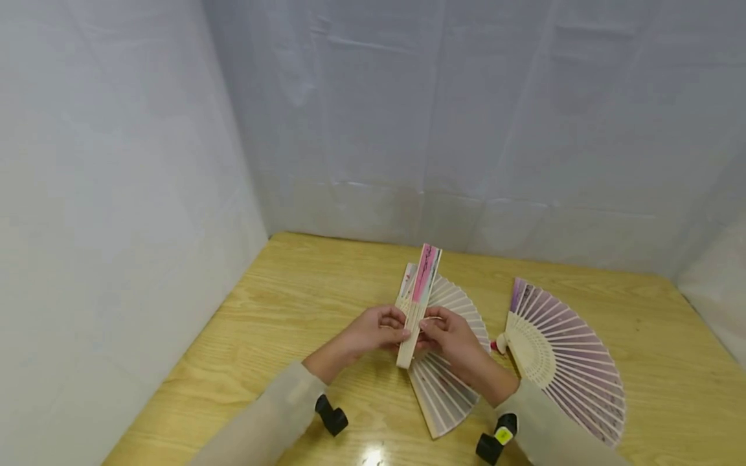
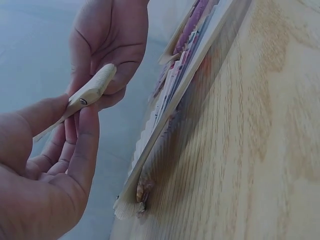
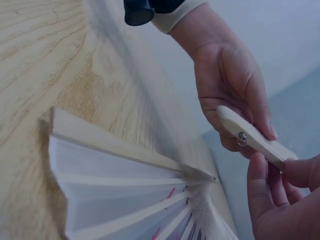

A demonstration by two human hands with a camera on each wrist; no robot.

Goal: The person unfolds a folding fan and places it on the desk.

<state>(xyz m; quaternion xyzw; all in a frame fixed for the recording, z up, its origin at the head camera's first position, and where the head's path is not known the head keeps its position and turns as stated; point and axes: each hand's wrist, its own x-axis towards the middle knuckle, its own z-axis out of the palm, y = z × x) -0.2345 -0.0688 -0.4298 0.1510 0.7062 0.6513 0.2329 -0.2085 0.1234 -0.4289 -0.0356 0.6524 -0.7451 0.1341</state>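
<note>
A folded hand fan point(image 1: 427, 272), with pale ribs and pink printed cloth toward its top, is held above the table, tilted slightly. My left hand point(image 1: 375, 330) pinches it from the left between thumb and fingers. From the right, my right hand point(image 1: 460, 343) also pinches it. The left wrist view shows the fan's rivet end point(image 2: 90, 95) between both hands. A metal rivet with a small loop point(image 3: 242, 138) shows in the right wrist view. Beneath the hands lies a spread white fan point(image 1: 445, 395), partly hidden by them.
To the right, a spread purple fan point(image 1: 583, 349) with pale ribs lies on the wooden table point(image 1: 280, 291); a red bit point(image 1: 495, 345) shows near its pivot. Pale sheeting point(image 1: 373, 129) hangs behind and at both sides. Black wrist cameras point(image 1: 332, 415) sit at the sleeves.
</note>
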